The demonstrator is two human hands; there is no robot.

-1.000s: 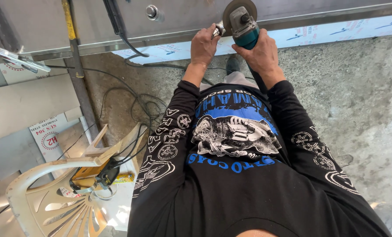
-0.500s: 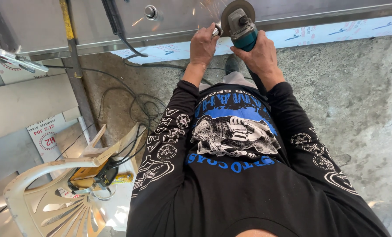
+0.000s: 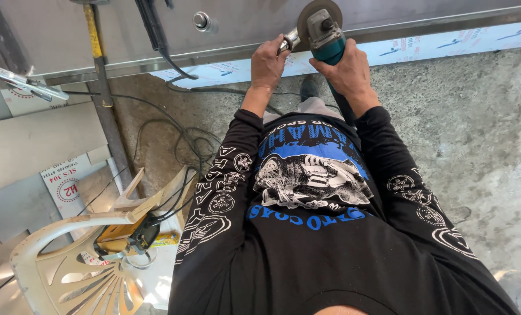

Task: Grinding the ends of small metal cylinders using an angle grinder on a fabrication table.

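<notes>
Head view: the left hand (image 3: 269, 61) wraps its grip tight round the side handle (image 3: 290, 42) of a teal grinder (image 3: 325, 36), and the right hand (image 3: 348, 73) clamps the grinder's body. The disc (image 3: 308, 13) sits against the steel panel (image 3: 243, 23) above the concrete floor (image 3: 476, 116). A plastic chair (image 3: 68, 262) stands to the left, cables (image 3: 179, 140) trailing near it.

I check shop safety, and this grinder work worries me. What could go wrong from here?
1. Both hands are bare: the left hand grips the side handle right beside the disc, so a slip or kickback of the grinder could cut it.
2. The disc meets the steel panel close to a hanging black cable; sparks might damage it.
3. Loose cables on the floor could trip the person.
</notes>
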